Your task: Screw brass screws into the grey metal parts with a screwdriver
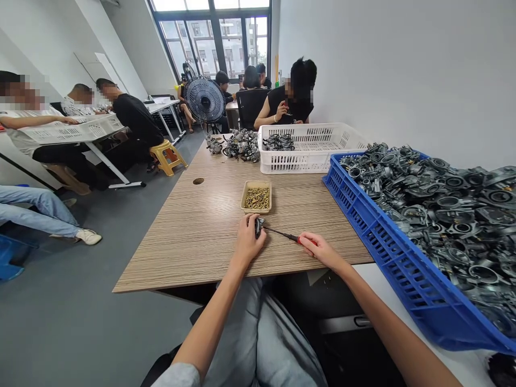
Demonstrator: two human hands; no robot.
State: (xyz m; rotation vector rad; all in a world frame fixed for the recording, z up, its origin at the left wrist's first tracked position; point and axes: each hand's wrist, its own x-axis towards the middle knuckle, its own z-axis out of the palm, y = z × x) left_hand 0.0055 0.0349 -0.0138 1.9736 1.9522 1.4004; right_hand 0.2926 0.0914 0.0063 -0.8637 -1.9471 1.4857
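Note:
My left hand [249, 239] is closed around a small dark grey metal part [258, 227], resting low over the table; the fingers cover much of it. In my right hand [318, 250] is the red handle of a screwdriver [286, 235], held nearly level. Its thin shaft points left, and the tip meets or almost meets the metal part; I cannot tell if it touches a screw. Just beyond my left hand stands a small tan tray [256, 211] heaped with brass-coloured pieces [258, 198].
A blue crate [387, 252] piled with grey metal castings [451, 215] borders my right arm. Behind it is a white crate [298, 161] with several parts. More metal assemblies [242, 145] lie at the table's far end. A person [292, 102] sits opposite; a fan [205, 100] stands beyond.

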